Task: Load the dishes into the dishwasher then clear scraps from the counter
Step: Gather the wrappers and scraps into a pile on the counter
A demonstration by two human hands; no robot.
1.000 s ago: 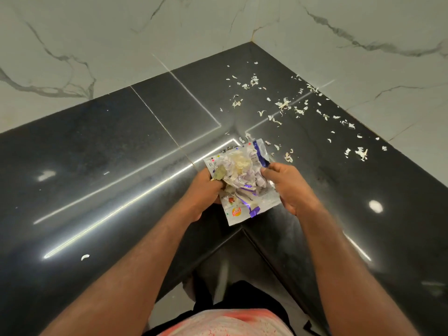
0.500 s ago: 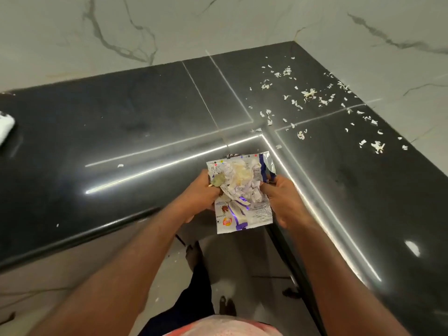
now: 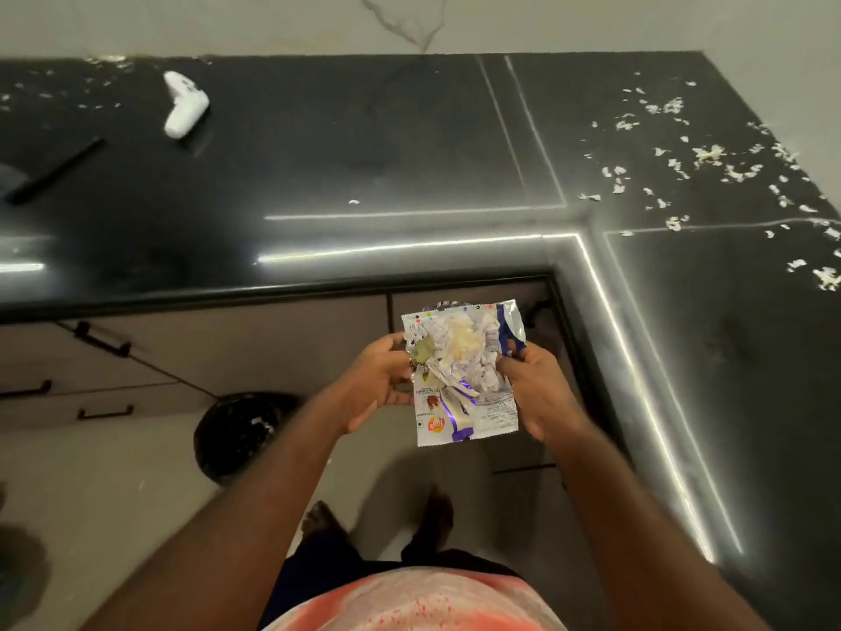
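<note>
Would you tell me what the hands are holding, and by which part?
A scrap-laden snack wrapper: left hand grips its left edge, right hand its right edge.

Counter black, glossy; wall white, grey-veined; scraps whitish; wrapper silver-white with purple streaks, orange logo.

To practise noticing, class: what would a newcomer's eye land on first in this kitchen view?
First, the crumpled snack wrapper piled with gathered waste, held in mid-air by the left hand and right hand, centre frame. Next, pale scraps strewn over the far right corner of the black counter, and a dark bin on the floor, lower left.
</note>
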